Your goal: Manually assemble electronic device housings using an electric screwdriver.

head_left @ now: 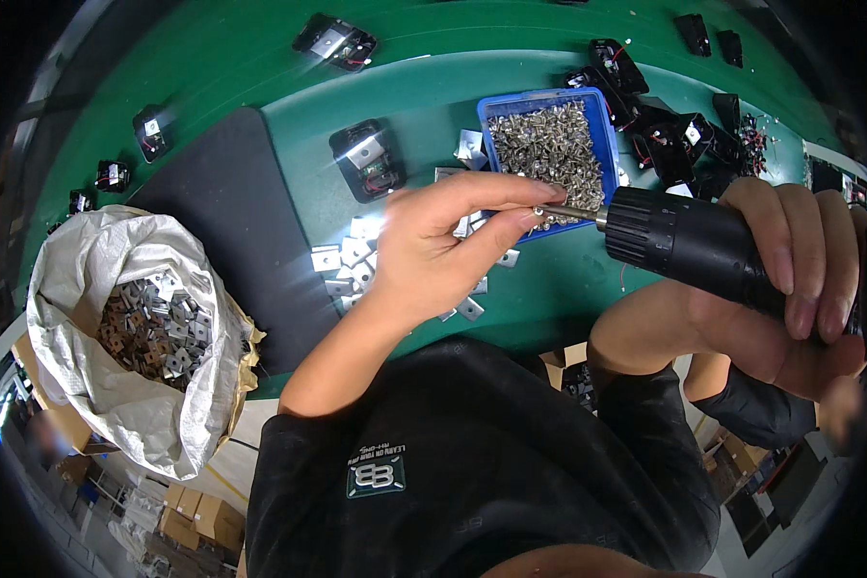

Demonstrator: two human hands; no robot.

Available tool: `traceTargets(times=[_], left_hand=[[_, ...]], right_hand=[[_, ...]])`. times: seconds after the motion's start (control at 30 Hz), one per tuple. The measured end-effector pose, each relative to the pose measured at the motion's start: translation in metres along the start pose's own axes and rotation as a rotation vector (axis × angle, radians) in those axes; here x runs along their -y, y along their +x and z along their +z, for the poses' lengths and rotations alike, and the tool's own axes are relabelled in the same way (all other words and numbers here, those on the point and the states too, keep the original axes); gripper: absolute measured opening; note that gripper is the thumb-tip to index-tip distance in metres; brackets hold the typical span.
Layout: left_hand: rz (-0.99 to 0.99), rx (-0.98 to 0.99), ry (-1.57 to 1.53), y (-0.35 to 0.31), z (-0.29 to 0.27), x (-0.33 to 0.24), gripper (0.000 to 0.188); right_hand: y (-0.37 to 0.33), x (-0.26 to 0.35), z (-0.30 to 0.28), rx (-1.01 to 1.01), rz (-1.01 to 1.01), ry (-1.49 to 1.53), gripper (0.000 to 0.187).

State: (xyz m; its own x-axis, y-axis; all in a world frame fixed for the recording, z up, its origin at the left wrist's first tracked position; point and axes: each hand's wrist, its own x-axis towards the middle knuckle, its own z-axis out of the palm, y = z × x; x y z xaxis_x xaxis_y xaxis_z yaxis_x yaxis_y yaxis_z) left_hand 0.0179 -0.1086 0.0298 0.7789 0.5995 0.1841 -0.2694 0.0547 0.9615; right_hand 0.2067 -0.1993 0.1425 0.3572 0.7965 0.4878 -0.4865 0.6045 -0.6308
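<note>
My right hand is wrapped round a black power screwdriver, which lies level with its bit pointing left. At the bit's tip, my left hand pinches a small screw between thumb and forefinger. Both hands hover over the near edge of a blue bin heaped with silvery screws. Beneath and left of my left hand lie loose square metal plates, partly covered by it. A black plastic housing with a metal plate in it sits just beyond them.
An open white sack full of metal pieces stands at the left, beside a dark mat. Black housings pile up right of the bin. More housings rest on the green surface further back. Another person's arm shows at the right.
</note>
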Motion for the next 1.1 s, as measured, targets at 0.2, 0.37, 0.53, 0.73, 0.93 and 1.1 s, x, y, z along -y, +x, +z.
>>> traceTargets(times=[0.2, 0.37, 0.53, 0.73, 0.93, 1.1], left_hand=[[-0.005, 0.018, 0.010, -0.003, -0.002, 0.000, 0.019], [-0.049, 0.074, -0.001, -0.001, -0.007, -0.004, 0.019], [-0.054, 0.117, 0.061, 0.001, -0.013, -0.011, 0.019], [-0.043, 0.066, 0.108, -0.002, -0.020, -0.015, 0.026], [0.401, -0.024, 0.801, -0.005, -0.079, -0.017, 0.057], [0.083, -0.031, 1.063, -0.013, -0.101, -0.015, 0.081]], right_hand=[[0.002, -0.003, 0.000, 0.039, 0.086, 0.008, 0.039], [-0.007, -0.014, -0.002, 0.040, -0.002, 0.033, 0.041], [-0.009, -0.021, 0.000, 0.030, 0.001, 0.074, 0.042], [-0.006, -0.032, 0.003, 0.025, 0.023, 0.124, 0.043], [0.001, -0.039, 0.001, 0.140, 0.094, -0.058, 0.041], [0.005, -0.078, 0.017, 0.069, 0.066, -0.226, 0.041]])
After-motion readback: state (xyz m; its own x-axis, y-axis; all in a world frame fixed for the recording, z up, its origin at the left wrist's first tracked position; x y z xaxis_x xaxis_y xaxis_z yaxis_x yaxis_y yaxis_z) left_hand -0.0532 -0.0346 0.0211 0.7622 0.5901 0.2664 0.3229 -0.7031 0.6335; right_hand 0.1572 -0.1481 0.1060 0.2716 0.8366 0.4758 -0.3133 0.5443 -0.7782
